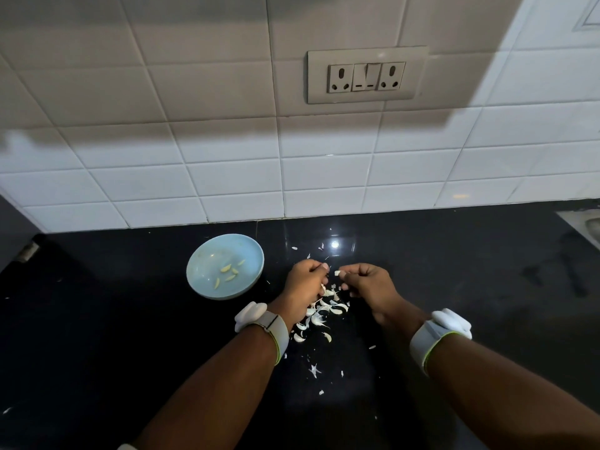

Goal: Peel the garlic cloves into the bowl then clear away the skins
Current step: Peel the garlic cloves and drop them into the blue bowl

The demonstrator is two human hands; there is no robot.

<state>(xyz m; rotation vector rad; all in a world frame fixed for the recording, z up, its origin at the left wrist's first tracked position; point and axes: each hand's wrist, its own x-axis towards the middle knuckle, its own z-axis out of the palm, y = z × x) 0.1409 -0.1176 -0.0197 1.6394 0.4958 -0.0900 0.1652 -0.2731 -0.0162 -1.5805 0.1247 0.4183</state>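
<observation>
Right hand (365, 282): fingers curled, the grip pinching a small clove (337, 273) at the fingertips; held above the tabletop, just right of the left hand.
Left hand (305, 284): fingers curled inward, thumb tip pointing toward the clove; whether the grip holds anything cannot be told, as the palm side is hidden.
Clove: pale, small, in the gap between the two hands, its left end free.
Bowl (248, 254): light blue, shallow, on the tabletop left of the hands and near the wall; not touched by either hand.
Peeled cloves (229, 273): several yellowish pieces lying loose in the bowl's bottom.
Skins (319, 315): white papery flakes heaped on the tabletop directly below and between the hands, with smaller scraps scattered toward the viewer and a few beyond the hands.
Tabletop (130, 319): black, glossy, with a bright light reflection beyond the hands.
Wristbands (259, 323): one white band with a white unit on each wrist.
Wall (227, 177): white rectangular tiles, upper part in shadow.
Socket plate (367, 74): two sockets flanking switches, mounted on the wall above the hands.
</observation>
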